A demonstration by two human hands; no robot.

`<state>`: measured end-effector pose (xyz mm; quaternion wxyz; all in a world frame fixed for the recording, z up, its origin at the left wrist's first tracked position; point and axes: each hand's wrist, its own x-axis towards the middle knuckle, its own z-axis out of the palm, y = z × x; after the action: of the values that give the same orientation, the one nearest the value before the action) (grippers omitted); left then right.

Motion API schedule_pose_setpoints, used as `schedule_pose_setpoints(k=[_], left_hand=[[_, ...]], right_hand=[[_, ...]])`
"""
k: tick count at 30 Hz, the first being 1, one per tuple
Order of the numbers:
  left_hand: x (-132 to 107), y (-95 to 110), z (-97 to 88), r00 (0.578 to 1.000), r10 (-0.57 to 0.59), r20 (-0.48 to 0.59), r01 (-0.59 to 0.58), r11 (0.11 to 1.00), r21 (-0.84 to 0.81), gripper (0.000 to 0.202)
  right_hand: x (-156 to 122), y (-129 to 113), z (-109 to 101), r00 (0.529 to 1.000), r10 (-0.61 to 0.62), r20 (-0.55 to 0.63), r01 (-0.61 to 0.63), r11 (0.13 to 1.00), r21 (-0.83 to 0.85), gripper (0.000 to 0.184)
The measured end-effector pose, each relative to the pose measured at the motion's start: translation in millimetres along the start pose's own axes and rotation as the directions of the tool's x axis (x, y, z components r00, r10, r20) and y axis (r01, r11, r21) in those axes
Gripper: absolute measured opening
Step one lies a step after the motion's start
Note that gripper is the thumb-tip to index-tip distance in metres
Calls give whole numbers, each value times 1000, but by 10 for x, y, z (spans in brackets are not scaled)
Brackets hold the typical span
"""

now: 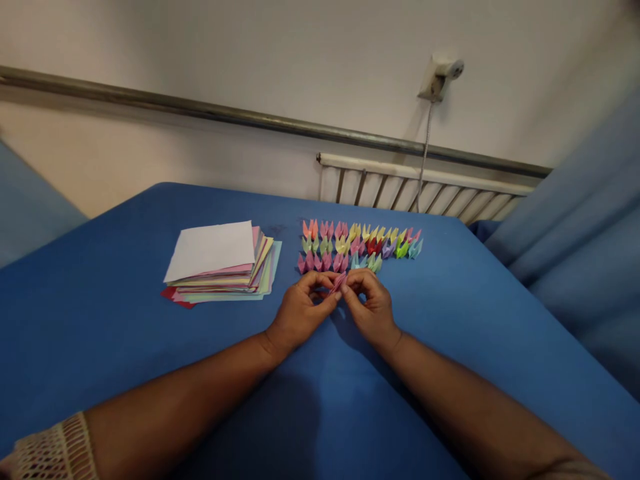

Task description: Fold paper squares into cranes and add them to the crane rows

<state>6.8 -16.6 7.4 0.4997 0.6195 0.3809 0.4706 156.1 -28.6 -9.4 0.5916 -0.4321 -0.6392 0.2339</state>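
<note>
Between my two hands is a small folded pink paper piece (339, 283), pinched at its edges above the blue table. My left hand (301, 308) grips its left side with thumb and fingertips. On the other side my right hand (371, 307) holds it with thumb and index finger. Fingertips cover much of the piece, so its exact fold is hard to see. Just beyond the hands stand rows of folded paper cranes (375, 247) in pink, orange, yellow, green, red, purple and blue.
A stack of coloured paper sheets (215, 250), white on top, lies left of the cranes on the blue table (125, 333). Behind the table are a metal rail (240, 117), a white radiator (390, 167) and a socket with a cord (437, 80). Blue curtains (575, 220) hang at right.
</note>
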Motion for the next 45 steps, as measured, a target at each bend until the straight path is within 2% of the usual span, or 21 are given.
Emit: schedule_pose_setpoints(k=[6,13,21,26,29,32,36,41,45], left_hand=[[33,9,-21,999,30,-16,-30,999,19,39],[78,6,-49,999,-18,-33,20,997,74,37],[104,52,-82,997,75,-17,-68,967,244,11],[121,45,-138,985,164,51,-170,896,411,8],[128,29,-157,980,182,84,-200,869,452,7],[132,11,-161,989,144,27,-142,906,398,6],[139,3,-152,996,71,-55,-58,977,204,10],[149,23,-127,991,37,-131,-29,998,63,14],[149,30,-89,985,-66,-160,46,991,-129,18]], right_hand=[[-2,160,-17,993,118,29,-119,992,39,5],[13,153,-28,995,80,53,-79,996,-31,8],[35,100,-35,998,18,59,-14,998,-68,12],[48,70,-38,996,-12,86,18,997,-70,12],[47,91,-29,994,-21,110,26,998,-53,11],[38,150,-8,995,63,80,-64,998,12,6],[45,182,18,979,204,-6,-199,960,196,9],[81,97,29,958,280,-64,-244,911,333,15],[93,69,50,939,334,-78,-269,858,438,18]])
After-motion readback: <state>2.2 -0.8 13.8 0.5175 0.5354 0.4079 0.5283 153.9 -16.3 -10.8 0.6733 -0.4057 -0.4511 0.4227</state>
